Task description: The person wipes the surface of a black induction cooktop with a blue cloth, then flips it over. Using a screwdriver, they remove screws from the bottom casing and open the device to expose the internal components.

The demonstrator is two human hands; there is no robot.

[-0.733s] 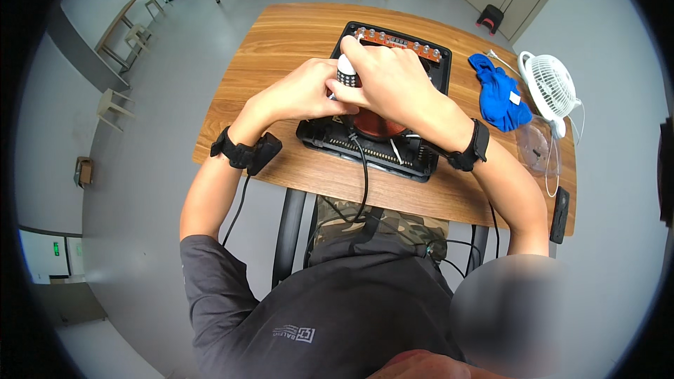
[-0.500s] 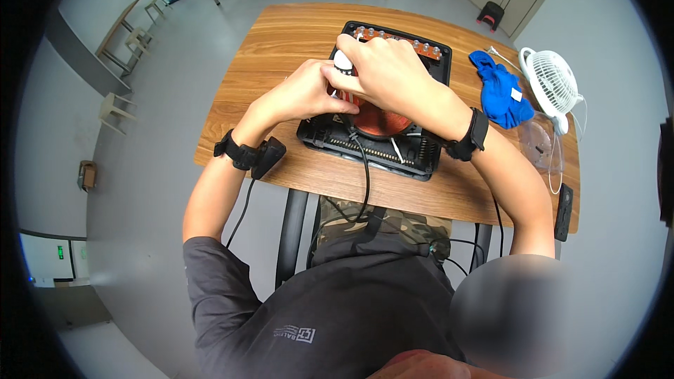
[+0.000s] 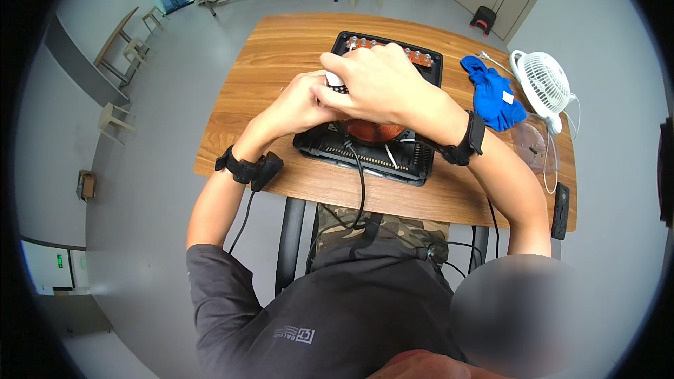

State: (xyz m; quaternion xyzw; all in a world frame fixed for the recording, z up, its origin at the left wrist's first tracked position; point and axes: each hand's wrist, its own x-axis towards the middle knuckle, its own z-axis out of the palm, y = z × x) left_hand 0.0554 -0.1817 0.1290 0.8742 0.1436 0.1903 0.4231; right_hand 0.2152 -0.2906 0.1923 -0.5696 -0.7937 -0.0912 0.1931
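Observation:
On the table lies an opened induction cooker, its black housing [image 3: 326,146] tilted slightly to my view. A round copper coil [image 3: 374,132] sits in its middle, partly under my hands. An orange circuit board [image 3: 421,58] runs along the far edge. My right hand [image 3: 386,84] is closed around a white-topped screwdriver [image 3: 335,80] with a black patterned band; its lower end is hidden. Against it, on the left, my left hand [image 3: 298,107] has its fingers curled in by the screwdriver's lower part; the fingertips are covered.
Right of the cooker are a blue cloth [image 3: 497,97], a white fan [image 3: 544,84] and a clear plastic dish [image 3: 530,146]. A black bar-shaped object [image 3: 560,210] lies at the table's right edge. A black power cord [image 3: 362,186] hangs from the cooker over the near edge.
The view has shifted slightly. My left thumb, visible by the coil before, is now drawn in and hidden beside my right hand, which stays closed on the screwdriver.

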